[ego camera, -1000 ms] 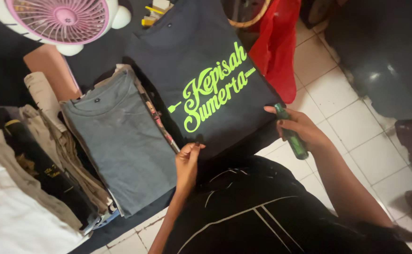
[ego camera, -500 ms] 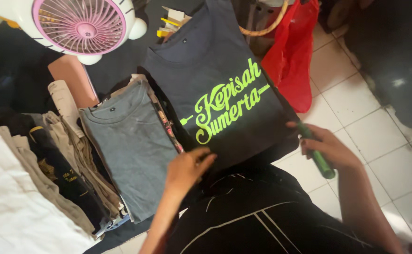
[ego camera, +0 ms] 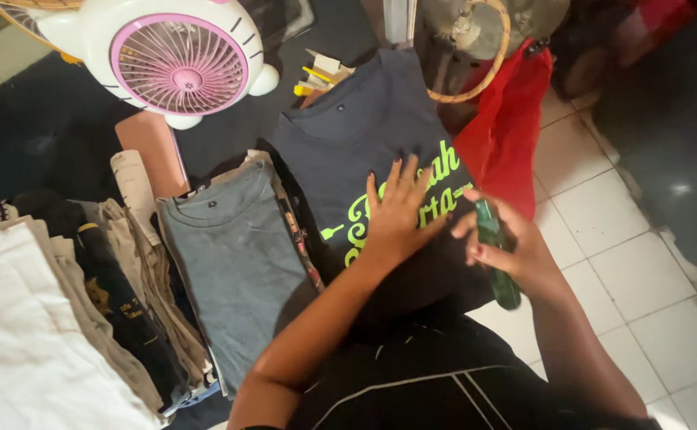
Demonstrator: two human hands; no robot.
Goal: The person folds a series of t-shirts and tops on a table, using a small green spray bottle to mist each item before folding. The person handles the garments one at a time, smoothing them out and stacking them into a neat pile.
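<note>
While the left hand [ego camera: 396,209] lies flat with spread fingers on the dark folded shirt [ego camera: 364,135], smoothing looks done and moving it onto a pile remains. The shirt, bearing lime lettering, sits at one o'clock of the grey shirt [ego camera: 233,263]. The right hand [ego camera: 508,248], its grip closed round a green bottle [ego camera: 496,255], hovers at the shirt's four o'clock edge.

Pink fan [ego camera: 175,68], red bag [ego camera: 505,131], folded grey shirt [ego camera: 233,263].

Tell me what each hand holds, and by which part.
Right hand grips a green marker-like stick around its upper half. Left hand holds nothing, lying flat on the dark printed T-shirt.
</note>
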